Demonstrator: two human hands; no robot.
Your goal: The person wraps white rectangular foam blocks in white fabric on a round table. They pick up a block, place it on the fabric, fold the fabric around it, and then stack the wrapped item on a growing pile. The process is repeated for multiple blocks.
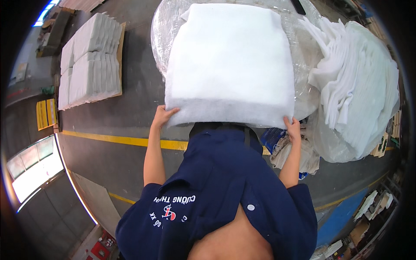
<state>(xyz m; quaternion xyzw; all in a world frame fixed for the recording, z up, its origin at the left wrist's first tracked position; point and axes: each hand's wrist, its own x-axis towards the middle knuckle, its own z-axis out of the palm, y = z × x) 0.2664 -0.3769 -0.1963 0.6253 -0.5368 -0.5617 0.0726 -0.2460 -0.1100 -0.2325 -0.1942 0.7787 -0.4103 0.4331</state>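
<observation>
A wide sheet of white fluffy batting point(229, 65) lies in front of me, over a plastic-wrapped bundle point(161, 39). My left hand point(164, 115) pinches its near left corner, thumb on top. At the near right corner my right hand point(293, 128) grips the same edge with the thumb over it. Between the two hands the near edge hangs slightly down, close to my waist, and looks greyer in shadow. How many layers are in my fingers I cannot tell.
To the right a big plastic bag point(346, 134) holds many folded white sheets point(351, 82). Stacked white pads point(93, 65) stand on the floor at the left. A crumpled beige sack point(299, 151) lies by my right forearm. A yellow line point(117, 138) crosses the grey floor. A dark phone-like object point(298, 6) rests on the plastic at the far side.
</observation>
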